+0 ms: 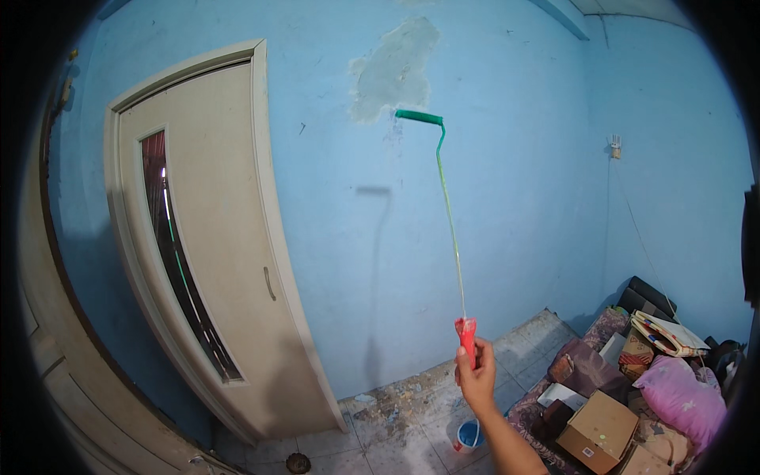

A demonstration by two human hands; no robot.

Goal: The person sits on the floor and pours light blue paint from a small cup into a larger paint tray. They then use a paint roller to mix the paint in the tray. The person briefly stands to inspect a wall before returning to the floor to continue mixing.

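Observation:
My right hand (477, 378) is raised and grips the red handle (467, 336) of a long paint roller. Its thin rod rises to a green roller head (419, 117) that rests against the blue wall (507, 182), just below a bare grey patch of plaster (393, 67). The roller's shadow falls on the wall to the left. My left hand is out of view.
A beige door (214, 237) with a narrow glass strip stands at the left. A small paint bucket (469, 435) sits on the paint-stained tiled floor below my arm. Cardboard boxes (598, 431), a pink pillow (682, 396) and bags are piled at the lower right. A wall socket (615, 146) with a hanging cord is at the right.

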